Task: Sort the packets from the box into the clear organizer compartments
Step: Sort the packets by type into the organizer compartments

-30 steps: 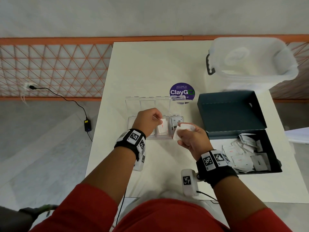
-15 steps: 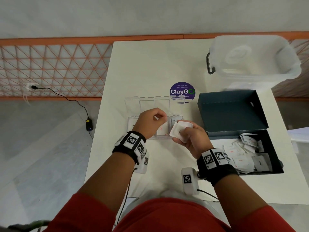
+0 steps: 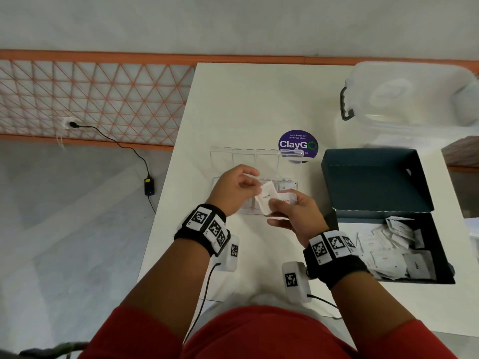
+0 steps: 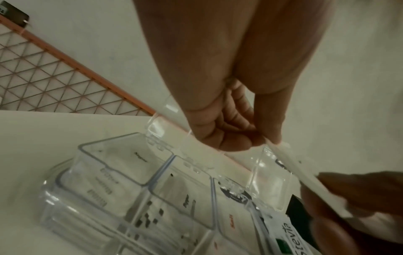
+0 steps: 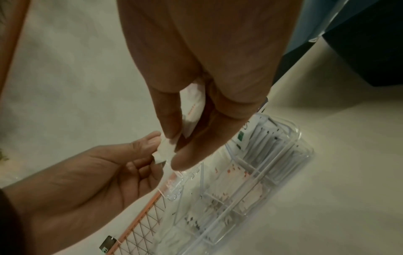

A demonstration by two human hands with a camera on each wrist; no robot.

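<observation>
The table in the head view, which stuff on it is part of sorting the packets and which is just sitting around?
Part of the job:
- clear organizer
- dark box of packets
- white packet pinched by left hand and right hand

Just lying about:
- lidded plastic tub
- purple ClayGo sticker
- charger on the floor

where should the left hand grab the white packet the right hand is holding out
By its free upper-left edge, from the left: the white packet is flat and tilted toward the left hand, while the right hand covers its lower right end.
</observation>
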